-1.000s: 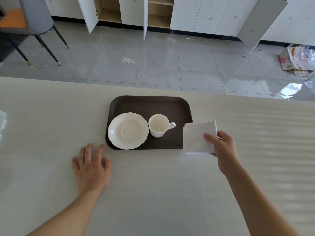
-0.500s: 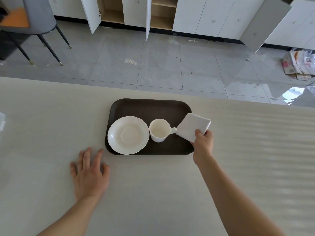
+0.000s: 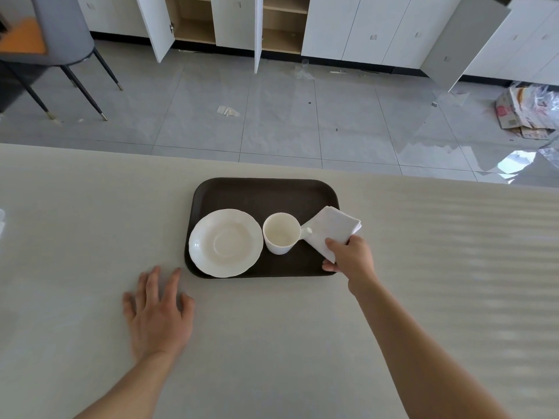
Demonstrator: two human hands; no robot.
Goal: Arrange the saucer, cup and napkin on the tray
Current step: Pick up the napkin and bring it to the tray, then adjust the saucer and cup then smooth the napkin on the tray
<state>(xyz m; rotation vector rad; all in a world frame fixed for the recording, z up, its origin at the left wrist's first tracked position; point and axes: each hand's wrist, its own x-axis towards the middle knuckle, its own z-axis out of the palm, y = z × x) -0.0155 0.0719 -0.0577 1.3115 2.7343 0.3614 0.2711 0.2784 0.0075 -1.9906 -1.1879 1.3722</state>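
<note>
A dark brown tray lies on the pale table. On its left part rests a white saucer. A white cup stands upright beside the saucer, its handle pointing right. My right hand pinches a folded white napkin at the tray's right edge; the napkin lies tilted, partly over the rim, next to the cup handle. My left hand rests flat on the table with fingers spread, just in front of the tray's near-left corner, holding nothing.
The table's far edge runs just behind the tray, with grey floor tiles beyond. A white object peeks in at the table's left edge. A chair stands far left; cabinets with open doors line the back.
My right hand has carried the napkin from the table's right side onto the tray's right edge and turned it diagonal. My left hand stays flat on the table.
</note>
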